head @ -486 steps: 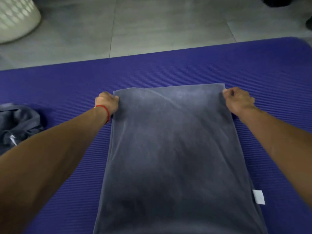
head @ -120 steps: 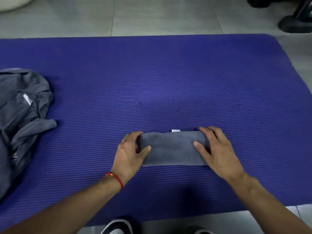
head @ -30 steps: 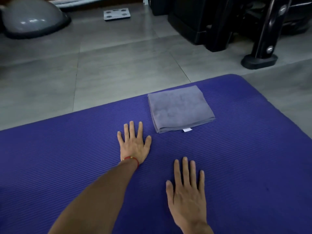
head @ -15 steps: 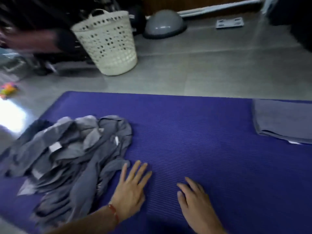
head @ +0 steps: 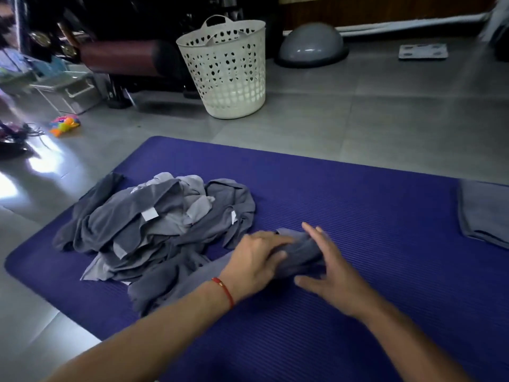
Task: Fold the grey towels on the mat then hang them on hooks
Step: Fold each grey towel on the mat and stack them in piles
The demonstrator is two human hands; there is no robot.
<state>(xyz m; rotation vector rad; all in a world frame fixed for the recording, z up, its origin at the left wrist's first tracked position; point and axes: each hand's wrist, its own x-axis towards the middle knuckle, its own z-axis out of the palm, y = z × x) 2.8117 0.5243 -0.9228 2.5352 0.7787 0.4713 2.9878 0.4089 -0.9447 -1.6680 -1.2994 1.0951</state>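
Half a second ago both hands lay flat on the mat [head: 344, 188]; now the left hand [head: 254, 260] has closed its grip on a fresh grey towel [head: 300, 255] dragged from the pile [head: 154, 224] at the mat's left end, while the right hand [head: 332, 274] touches it with straight fingers. The folded towel [head: 484, 213] waits at the right edge, so a new fold begins.

Both forearms are bare with no sleeves in view, the left hand [head: 254, 260] carries a thin red cord bracelet [head: 224, 291] with a small gold bead around its wrist, and the right hand [head: 334, 274] wears no ring or band.
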